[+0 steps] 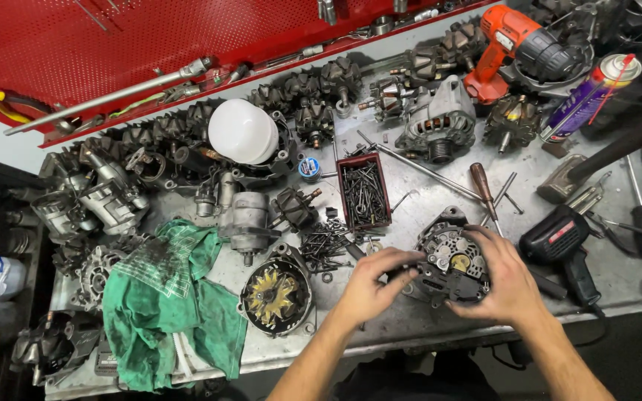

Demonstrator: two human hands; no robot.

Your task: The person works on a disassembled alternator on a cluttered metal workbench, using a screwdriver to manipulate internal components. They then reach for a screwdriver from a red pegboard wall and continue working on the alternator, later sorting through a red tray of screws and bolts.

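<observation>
Both hands are gripping the alternator [451,260] at the bench's [410,327] front edge, right of centre. The left hand [369,286] is curling its fingers against the left flank; the right hand [507,278] is cupping the right side, likely steadying the housing face-up. The screw tray [363,193] and screwdriver [482,189] are lying just behind it, within reach.

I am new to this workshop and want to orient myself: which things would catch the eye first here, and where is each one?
Both hands, left hand and right hand, grip a dark alternator at the front edge of the metal workbench. To their left lies a crumpled green cloth. An orange drill lies at the back right, below the red pegboard.
</observation>
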